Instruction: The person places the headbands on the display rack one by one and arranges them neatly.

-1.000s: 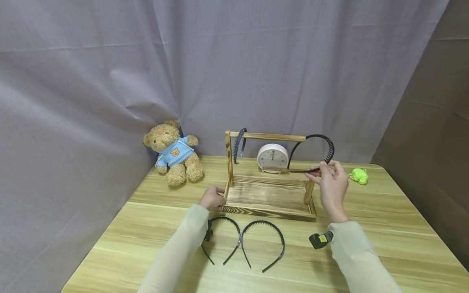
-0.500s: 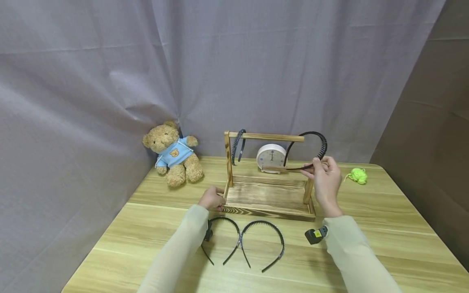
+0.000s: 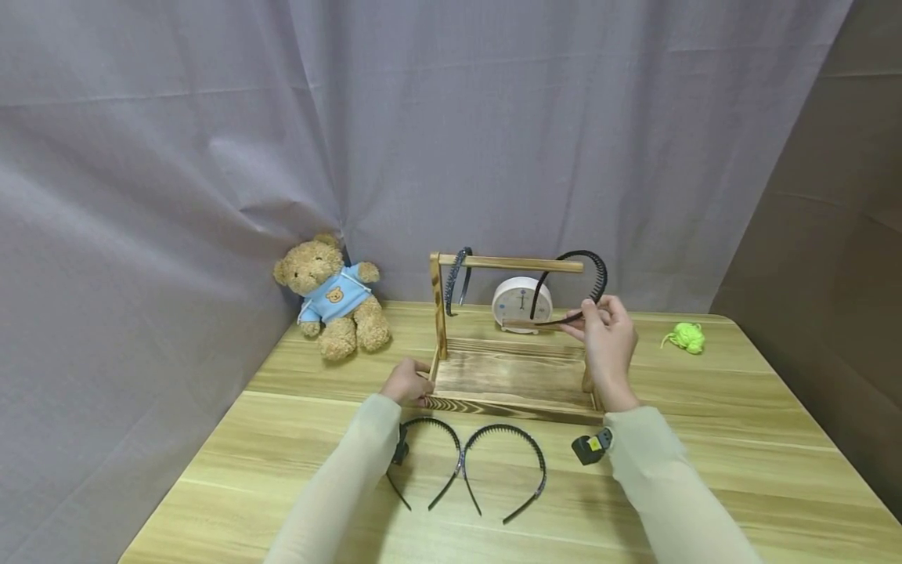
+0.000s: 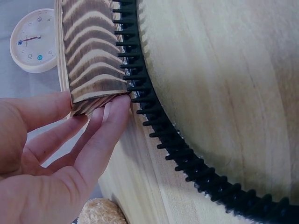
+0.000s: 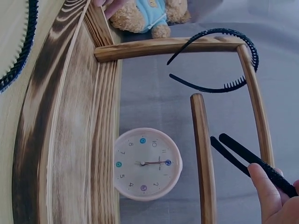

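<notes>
My left hand [image 3: 407, 381] pinches the front left corner of a wooden rack [image 3: 514, 410], thumb on one side and fingers on the other in the left wrist view. My right hand [image 3: 607, 343] holds a black toothed headband [image 3: 600, 274] between thumb and fingers, its open end pointing left. In the head view this headband overlaps the right end of the rack's top bar [image 3: 521, 264]; in the right wrist view its tips [image 5: 224, 142] show between the top bar and the lower bar [image 5: 203, 154]. Another headband [image 5: 250, 51] hangs on the top bar's left end.
Two more headbands, a left one [image 3: 451, 439] and a right one [image 3: 541, 462], lie on the table before the rack. Behind it stands a round white clock [image 3: 513, 301]. A teddy bear [image 3: 338, 298] sits back left, and green yarn [image 3: 687, 338] lies at the right.
My right hand has moved left with the headband, bringing it further across the right end of the top bar. The left hand stays at the rack's corner.
</notes>
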`<state>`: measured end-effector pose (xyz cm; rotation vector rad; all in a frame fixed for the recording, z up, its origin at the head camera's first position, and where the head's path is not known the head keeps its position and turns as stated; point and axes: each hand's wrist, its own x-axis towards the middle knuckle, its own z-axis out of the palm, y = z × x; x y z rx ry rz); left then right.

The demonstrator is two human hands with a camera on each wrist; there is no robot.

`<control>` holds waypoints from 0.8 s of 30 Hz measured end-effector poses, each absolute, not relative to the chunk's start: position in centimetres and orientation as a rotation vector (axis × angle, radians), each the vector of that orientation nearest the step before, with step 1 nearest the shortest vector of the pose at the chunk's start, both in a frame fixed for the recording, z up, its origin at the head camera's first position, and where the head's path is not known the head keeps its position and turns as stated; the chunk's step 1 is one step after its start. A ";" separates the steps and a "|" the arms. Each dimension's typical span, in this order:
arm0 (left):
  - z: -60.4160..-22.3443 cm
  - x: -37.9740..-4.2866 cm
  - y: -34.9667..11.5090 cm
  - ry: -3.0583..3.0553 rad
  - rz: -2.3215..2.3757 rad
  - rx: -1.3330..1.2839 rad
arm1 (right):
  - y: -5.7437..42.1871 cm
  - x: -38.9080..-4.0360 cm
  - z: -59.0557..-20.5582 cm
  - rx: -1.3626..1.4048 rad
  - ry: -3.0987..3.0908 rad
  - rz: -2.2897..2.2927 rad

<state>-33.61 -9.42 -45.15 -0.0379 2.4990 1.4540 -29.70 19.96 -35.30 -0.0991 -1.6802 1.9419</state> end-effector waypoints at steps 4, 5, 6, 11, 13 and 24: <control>-45.2 -33.6 -9.4 2.504 1.452 -0.034 | 19.4 -29.8 -35.4 -0.110 -1.726 1.914; -45.1 -33.5 -9.4 2.504 1.454 -0.035 | 19.3 -29.8 -35.4 -0.110 -1.736 1.911; -45.1 -33.5 -9.4 2.504 1.457 -0.034 | 19.2 -29.9 -35.4 -0.105 -1.734 1.918; -44.9 -33.4 -9.4 2.490 1.478 -0.039 | 18.8 -30.1 -35.4 -0.089 -1.743 1.922; -44.8 -33.4 -9.4 2.482 1.482 -0.042 | 18.6 -30.1 -35.3 -0.096 -1.754 1.916; -44.9 -33.5 -9.4 2.473 1.485 -0.053 | 17.6 -30.7 -35.3 -0.079 -1.759 1.896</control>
